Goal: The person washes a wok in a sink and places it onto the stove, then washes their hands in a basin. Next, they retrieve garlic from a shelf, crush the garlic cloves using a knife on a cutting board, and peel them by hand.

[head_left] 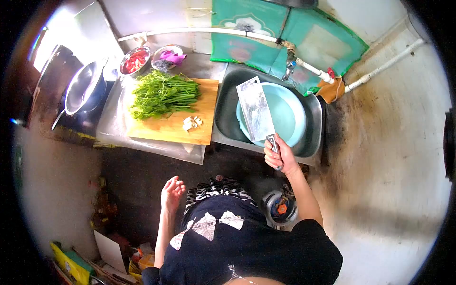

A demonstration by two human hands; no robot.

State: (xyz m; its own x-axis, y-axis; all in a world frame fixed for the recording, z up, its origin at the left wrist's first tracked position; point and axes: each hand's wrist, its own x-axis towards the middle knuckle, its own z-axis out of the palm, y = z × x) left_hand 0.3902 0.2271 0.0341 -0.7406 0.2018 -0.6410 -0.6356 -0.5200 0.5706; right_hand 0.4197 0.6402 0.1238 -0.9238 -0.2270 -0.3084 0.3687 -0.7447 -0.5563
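Note:
My right hand (280, 154) is wrapped round the dark handle of a cleaver (256, 109). Its broad wet blade points up and away, over a light blue basin (292, 111) in the sink (225, 111). Water stands in the basin. My left hand (173, 194) hangs in front of the counter, loosely curled with fingers a little apart and nothing visible in it. On the wooden cutting board (173, 133) lie a heap of green leafy stalks (166, 95) and a small pile of peeled garlic cloves (192, 123).
Behind the board stand a bowl of cut red peppers (134, 61) and a bowl with purple pieces (168, 58). A metal wok (85, 90) sits at the left. A tap (289, 69) juts over the sink. Below it stands a round metal appliance (280, 209).

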